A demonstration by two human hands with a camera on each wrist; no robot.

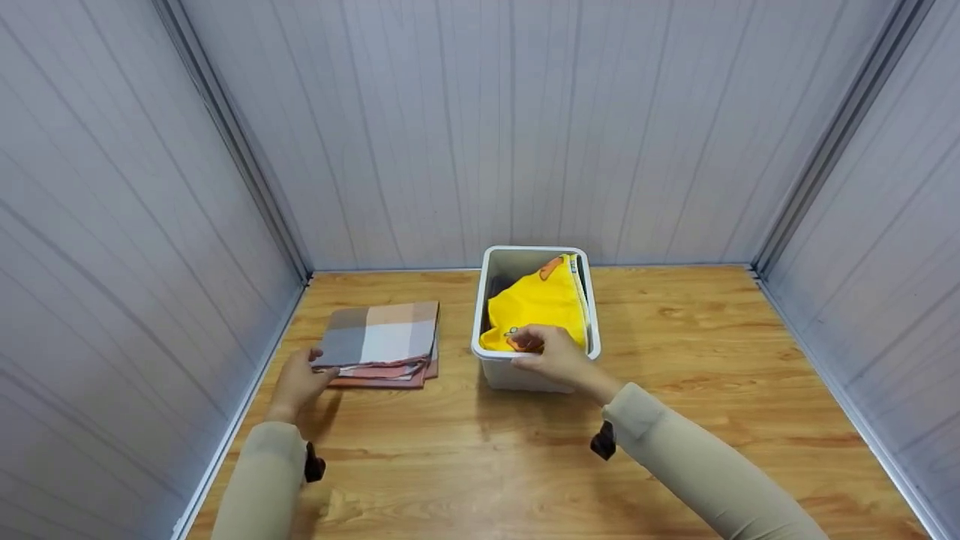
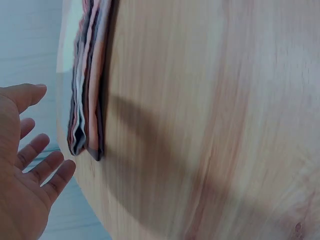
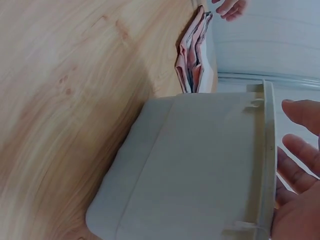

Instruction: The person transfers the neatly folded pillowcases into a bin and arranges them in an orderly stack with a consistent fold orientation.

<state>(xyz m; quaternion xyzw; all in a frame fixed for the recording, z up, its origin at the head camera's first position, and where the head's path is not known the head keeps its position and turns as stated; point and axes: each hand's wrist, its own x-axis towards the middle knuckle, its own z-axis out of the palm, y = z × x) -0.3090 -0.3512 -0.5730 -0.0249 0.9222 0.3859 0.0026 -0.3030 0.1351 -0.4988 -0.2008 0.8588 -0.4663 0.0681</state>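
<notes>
A white plastic bin [image 1: 525,377] stands on the wooden table with a yellow printed cloth [image 1: 545,304] inside it. Over the bin's near rim is my right hand [image 1: 559,360], its fingers loosely bent and holding nothing; the right wrist view has the thumb and fingers apart beside the rim. A folded checked cloth [image 1: 394,336] in grey, white and salmon lies left of the bin, its layers stacked flat. My left hand [image 1: 300,382] is at that cloth's near left corner. In the left wrist view its fingers [image 2: 42,167] are spread, with no cloth gripped between them.
Pale panel walls [image 1: 480,135] enclose the wooden table [image 1: 465,465] at the back and on both sides. Something dark, partly hidden, lies in the bin beneath the yellow cloth. A small black device is on each wrist.
</notes>
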